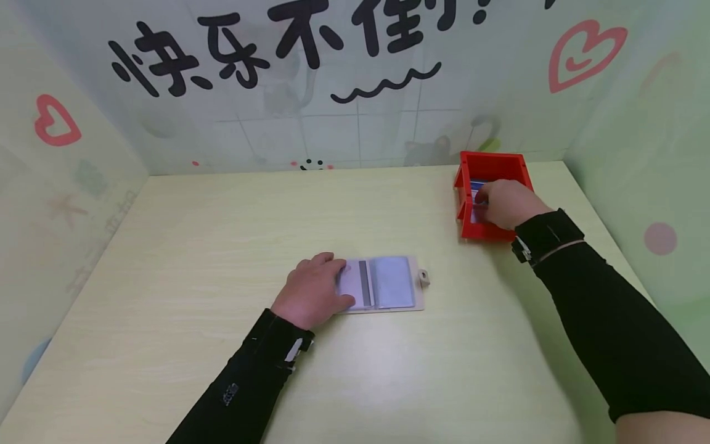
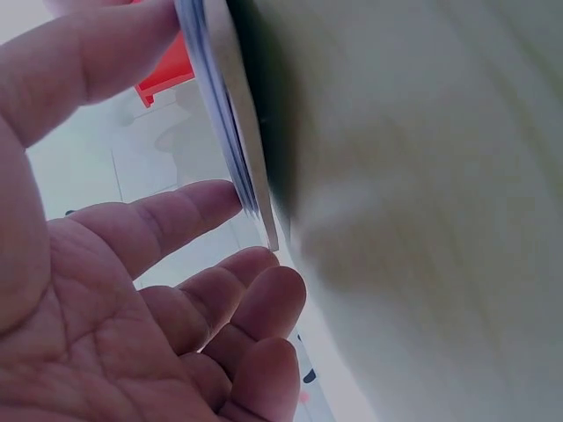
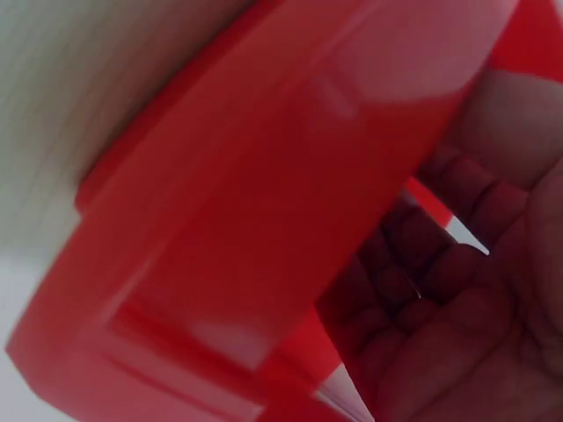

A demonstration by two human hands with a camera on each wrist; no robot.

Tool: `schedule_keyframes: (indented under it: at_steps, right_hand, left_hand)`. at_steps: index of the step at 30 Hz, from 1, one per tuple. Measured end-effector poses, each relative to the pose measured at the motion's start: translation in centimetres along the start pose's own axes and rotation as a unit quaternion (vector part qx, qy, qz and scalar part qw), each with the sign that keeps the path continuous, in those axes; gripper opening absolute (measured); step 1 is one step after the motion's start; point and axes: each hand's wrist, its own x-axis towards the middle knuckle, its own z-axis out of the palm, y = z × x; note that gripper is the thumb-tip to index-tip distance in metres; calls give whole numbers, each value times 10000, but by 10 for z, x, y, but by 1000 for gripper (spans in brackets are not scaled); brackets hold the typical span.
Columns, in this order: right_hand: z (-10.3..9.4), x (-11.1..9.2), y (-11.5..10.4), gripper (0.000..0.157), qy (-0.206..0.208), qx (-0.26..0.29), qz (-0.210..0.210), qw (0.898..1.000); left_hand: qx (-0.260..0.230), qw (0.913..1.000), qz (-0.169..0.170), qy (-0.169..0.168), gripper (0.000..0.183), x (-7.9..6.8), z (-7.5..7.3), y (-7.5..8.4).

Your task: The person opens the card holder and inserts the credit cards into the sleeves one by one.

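Note:
An unfolded card holder (image 1: 392,282) with clear sleeves and a snap tab at its right end lies flat on the table. My left hand (image 1: 314,291) rests on its left end, the thumb by the near edge and the other fingers by the far corner. From the left wrist view, the thumb and index finger touch the stacked page edges (image 2: 230,132), while the remaining fingers are loose. My right hand (image 1: 509,203) reaches into a red bin (image 1: 495,232) at the back right, its fingers bent by the cards (image 1: 476,185) inside. The bin wall (image 3: 264,202) hides the fingertips in the right wrist view.
The pale wooden table (image 1: 222,234) is bounded by a printed back wall (image 1: 333,135) and two side walls. The red bin stands close to the back edge, with the right wall (image 1: 638,185) beyond it.

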Motion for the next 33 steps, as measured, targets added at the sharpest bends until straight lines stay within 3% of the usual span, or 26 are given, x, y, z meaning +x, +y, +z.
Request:
schedule_keyframes:
  at_steps: [13,33]
  right_hand:
    - [6,14,1,60,-9,-758,-214,9969]
    - [8,15,1,63,25,-801,-140,9967]
  left_hand:
    - [13,10000,13,-12,65,0,0,0]
    - [-50,10000,1,-36,65,0,1,-1]
